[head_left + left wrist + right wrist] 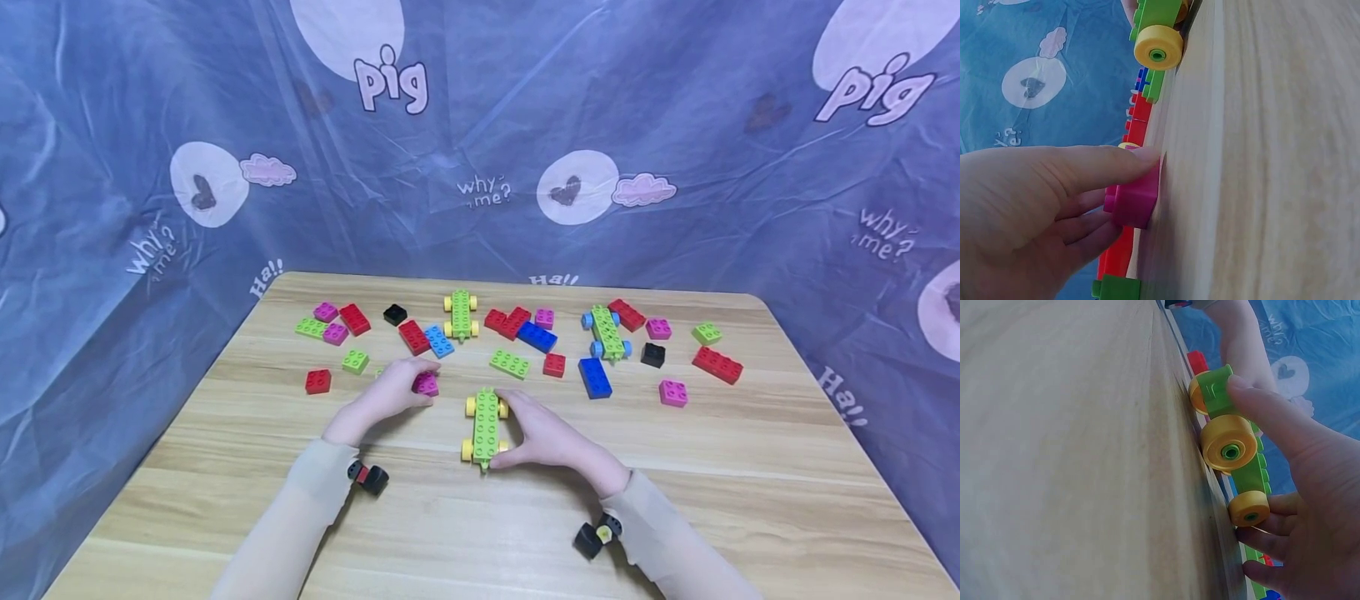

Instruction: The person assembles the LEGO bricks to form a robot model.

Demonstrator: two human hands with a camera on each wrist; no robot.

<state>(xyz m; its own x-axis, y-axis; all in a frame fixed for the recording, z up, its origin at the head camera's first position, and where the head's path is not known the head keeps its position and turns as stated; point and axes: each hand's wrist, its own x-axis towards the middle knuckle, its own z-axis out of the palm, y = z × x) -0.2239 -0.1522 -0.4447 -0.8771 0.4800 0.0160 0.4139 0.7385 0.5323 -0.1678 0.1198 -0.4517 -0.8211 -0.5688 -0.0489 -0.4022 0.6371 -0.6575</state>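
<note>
Two bare hands work over a wood-grain surface (450, 533). In the head view, the left hand (388, 392), left of centre, covers much of a magenta brick (427, 384). The left wrist view shows the grip: thumb and fingers pinch the brick, and its smooth side wall is visible. Whether it touches the surface is hard to tell.

The lime-green wheeled base (486, 427) stands just below the centre of the head frame, studs up. The right hand (547, 433) spans its right side, partly covering the yellow wheels there. The right wrist view adds that the fingers hold the base lengthwise, thumb on the near end, others by the far wheel, and reveals green hubs.

In the left wrist view, the top edge cuts off this base; a green brick (1119, 287) is cropped at the bottom. Behind the left hand in the head view, a lime-green brick (379, 372) is almost entirely hidden.
</note>
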